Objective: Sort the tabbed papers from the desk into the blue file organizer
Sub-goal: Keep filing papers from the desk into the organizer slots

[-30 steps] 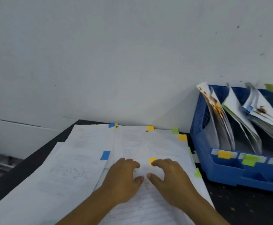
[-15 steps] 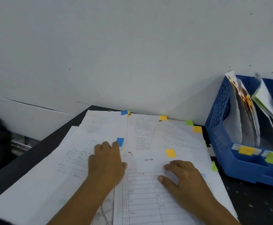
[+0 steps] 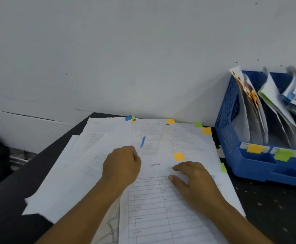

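Fingers of your left hand (image 3: 121,165), flat on the pile half a second ago, have now curled around the edge of the blue-tabbed sheet (image 3: 98,166), lifting it so its blue tab (image 3: 142,141) tilts up at centre frame. Your right hand (image 3: 194,180) rests spread on the orange-tabbed sheet (image 3: 161,199) (pinning the stack). The blue organizer (image 3: 259,166) waits at the right edge, so one sheet is coming free to file.

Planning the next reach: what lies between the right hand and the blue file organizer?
In the head view, only the pile's white papers, a green tab at their edge, then bare dark desk.
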